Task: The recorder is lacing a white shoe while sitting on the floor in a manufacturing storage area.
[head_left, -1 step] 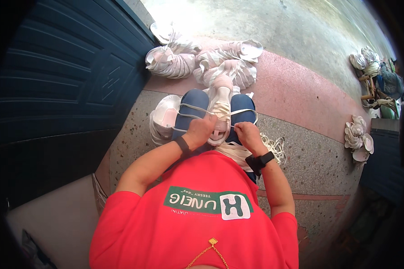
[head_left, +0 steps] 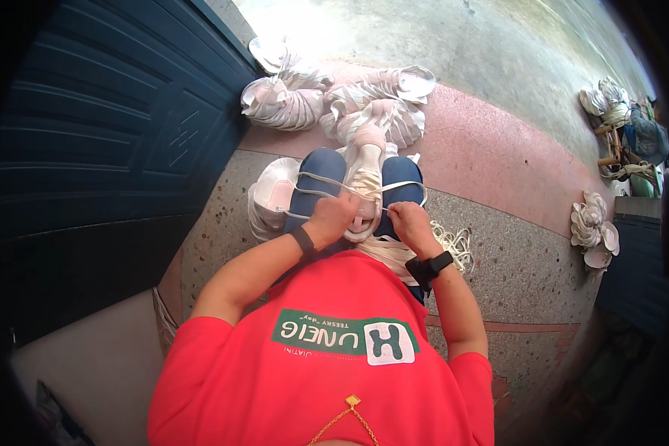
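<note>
A white sneaker (head_left: 366, 186) stands between my knees in blue jeans (head_left: 316, 178), toe pointing away from me. My left hand (head_left: 333, 217) is closed on a white lace (head_left: 312, 178) at the shoe's left side. My right hand (head_left: 409, 221) pinches the other end of the lace at the shoe's right side. The lace runs out in loops across both knees. Both wrists carry black bands.
Several white sneakers lie in a pile (head_left: 334, 100) ahead, and more (head_left: 271, 197) sit by my left knee. A bundle of white laces (head_left: 453, 241) lies to my right. A dark blue door (head_left: 104, 149) stands on the left. More white shoes (head_left: 593, 227) lie at the right.
</note>
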A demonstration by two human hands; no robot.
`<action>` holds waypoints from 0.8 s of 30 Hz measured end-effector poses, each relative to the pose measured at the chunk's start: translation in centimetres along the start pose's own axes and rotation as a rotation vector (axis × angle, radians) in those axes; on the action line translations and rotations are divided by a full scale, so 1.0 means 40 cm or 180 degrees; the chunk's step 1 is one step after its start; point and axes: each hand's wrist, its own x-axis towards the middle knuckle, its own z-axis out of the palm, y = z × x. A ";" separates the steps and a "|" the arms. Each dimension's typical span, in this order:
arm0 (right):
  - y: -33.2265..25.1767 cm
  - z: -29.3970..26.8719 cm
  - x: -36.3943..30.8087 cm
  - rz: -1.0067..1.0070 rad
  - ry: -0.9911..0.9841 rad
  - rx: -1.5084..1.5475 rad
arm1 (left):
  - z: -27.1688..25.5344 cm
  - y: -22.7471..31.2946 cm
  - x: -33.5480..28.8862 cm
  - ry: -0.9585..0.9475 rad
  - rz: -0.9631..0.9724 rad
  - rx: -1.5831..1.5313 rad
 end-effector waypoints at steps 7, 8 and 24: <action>-0.029 0.014 0.033 0.0030 0.0085 -0.0762 | -0.025 0.024 0.030 -0.0526 0.0314 0.0643; -0.033 0.018 0.034 0.0023 0.0074 -0.0888 | -0.031 0.023 0.036 -0.0492 0.0403 0.0645; -0.054 0.013 0.038 -0.0150 0.0446 0.0242 | 0.001 0.023 0.092 -0.1422 -0.0902 -0.2988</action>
